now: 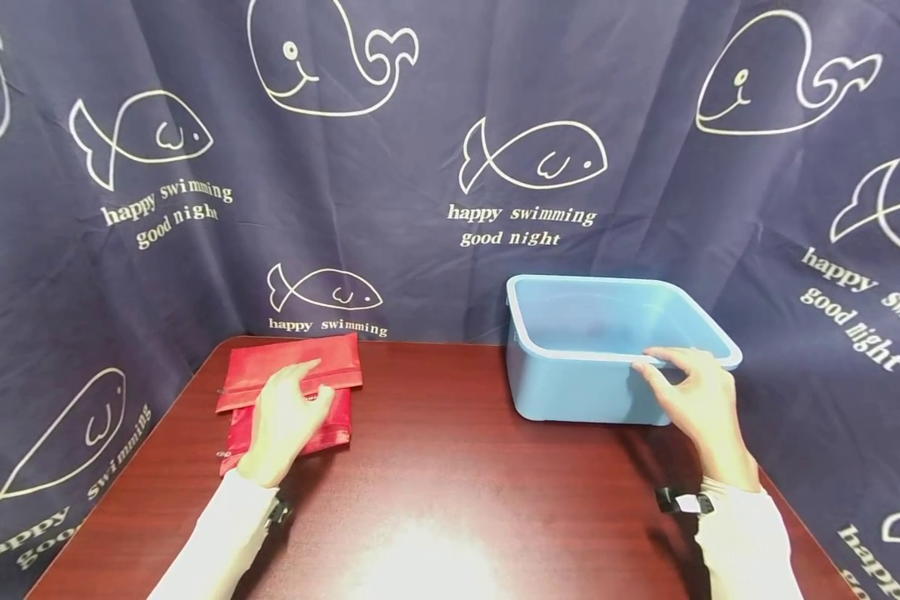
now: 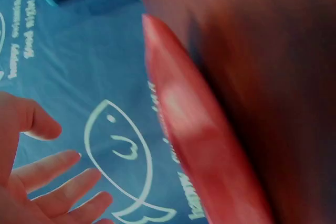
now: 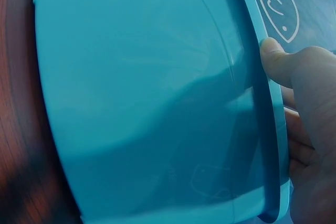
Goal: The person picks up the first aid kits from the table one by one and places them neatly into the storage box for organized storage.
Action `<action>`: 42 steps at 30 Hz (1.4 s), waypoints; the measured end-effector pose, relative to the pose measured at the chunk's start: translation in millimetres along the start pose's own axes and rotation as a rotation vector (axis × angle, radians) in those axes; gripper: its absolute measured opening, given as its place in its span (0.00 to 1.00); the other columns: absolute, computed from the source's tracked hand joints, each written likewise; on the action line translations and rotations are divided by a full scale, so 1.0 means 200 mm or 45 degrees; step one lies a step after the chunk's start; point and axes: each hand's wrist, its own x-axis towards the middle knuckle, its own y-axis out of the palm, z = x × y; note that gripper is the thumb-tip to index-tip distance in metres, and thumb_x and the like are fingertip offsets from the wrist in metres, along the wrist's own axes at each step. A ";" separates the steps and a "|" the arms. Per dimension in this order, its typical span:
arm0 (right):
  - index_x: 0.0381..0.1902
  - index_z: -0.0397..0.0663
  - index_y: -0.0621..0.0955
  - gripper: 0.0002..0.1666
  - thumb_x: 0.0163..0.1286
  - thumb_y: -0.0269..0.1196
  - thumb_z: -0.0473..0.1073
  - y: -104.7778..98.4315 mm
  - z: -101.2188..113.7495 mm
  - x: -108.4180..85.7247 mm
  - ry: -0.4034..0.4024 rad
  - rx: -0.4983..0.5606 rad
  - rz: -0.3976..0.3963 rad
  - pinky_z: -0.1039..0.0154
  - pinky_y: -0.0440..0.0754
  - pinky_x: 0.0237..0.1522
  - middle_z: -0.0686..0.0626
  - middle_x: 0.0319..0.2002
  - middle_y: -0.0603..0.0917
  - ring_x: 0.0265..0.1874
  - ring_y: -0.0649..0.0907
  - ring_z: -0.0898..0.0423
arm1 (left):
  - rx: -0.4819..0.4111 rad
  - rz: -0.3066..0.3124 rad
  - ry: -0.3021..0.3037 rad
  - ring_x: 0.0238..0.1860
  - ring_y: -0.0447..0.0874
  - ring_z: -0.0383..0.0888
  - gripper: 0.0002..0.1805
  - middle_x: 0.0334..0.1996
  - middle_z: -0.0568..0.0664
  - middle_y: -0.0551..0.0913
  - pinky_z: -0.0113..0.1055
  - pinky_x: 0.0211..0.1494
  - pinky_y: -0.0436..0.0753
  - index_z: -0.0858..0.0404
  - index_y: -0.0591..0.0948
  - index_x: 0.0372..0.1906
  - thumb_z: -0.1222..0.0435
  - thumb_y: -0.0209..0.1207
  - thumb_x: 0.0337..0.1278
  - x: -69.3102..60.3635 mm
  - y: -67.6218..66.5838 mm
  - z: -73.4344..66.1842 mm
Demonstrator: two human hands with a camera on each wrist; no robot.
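Observation:
Two red zippered pouches lie overlapped at the table's left, the upper pouch (image 1: pixel 292 360) partly over the lower pouch (image 1: pixel 337 417). Above them is my left hand (image 1: pixel 281 421), fingers relaxed and apart, holding nothing; the left wrist view shows those fingers (image 2: pixel 68 182) off to the side of a red pouch (image 2: pixel 194 124). A light blue bin (image 1: pixel 577 387) stands at the right. My right hand (image 1: pixel 701 408) grips its front rim near the right corner; in the right wrist view the thumb (image 3: pixel 278 59) lies on the rim and the other fingers go behind the rim of the bin (image 3: pixel 131 77).
The reddish-brown wooden table (image 1: pixel 435 467) carries a bright glare near its front. Behind it and on both sides hangs a dark blue curtain (image 1: pixel 420 167) with white fish and whale drawings. The bin's back stands close to the curtain.

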 end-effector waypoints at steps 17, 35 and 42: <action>0.42 0.53 0.92 0.14 0.58 0.78 0.48 0.02 -0.01 -0.02 0.006 0.006 -0.023 0.63 0.69 0.50 0.47 0.40 0.91 0.45 0.84 0.47 | 0.068 0.251 0.002 0.61 0.76 0.66 0.32 0.61 0.67 0.80 0.66 0.65 0.72 0.66 0.81 0.64 0.61 0.73 0.51 -0.12 -0.17 0.29; 0.42 0.51 0.92 0.14 0.58 0.78 0.46 0.01 -0.01 -0.01 -0.017 -0.006 -0.043 0.58 0.70 0.49 0.46 0.39 0.91 0.44 0.84 0.45 | 0.062 0.425 0.123 0.63 0.77 0.64 0.40 0.62 0.65 0.81 0.65 0.67 0.71 0.66 0.80 0.65 0.54 0.78 0.46 -0.11 -0.22 0.40; 0.42 0.51 0.92 0.14 0.59 0.77 0.47 0.01 -0.01 -0.01 -0.001 -0.002 -0.030 0.67 0.68 0.49 0.47 0.40 0.92 0.45 0.85 0.46 | 0.108 0.508 0.099 0.61 0.78 0.66 0.43 0.61 0.69 0.81 0.65 0.65 0.74 0.67 0.81 0.64 0.49 0.79 0.43 -0.11 -0.22 0.41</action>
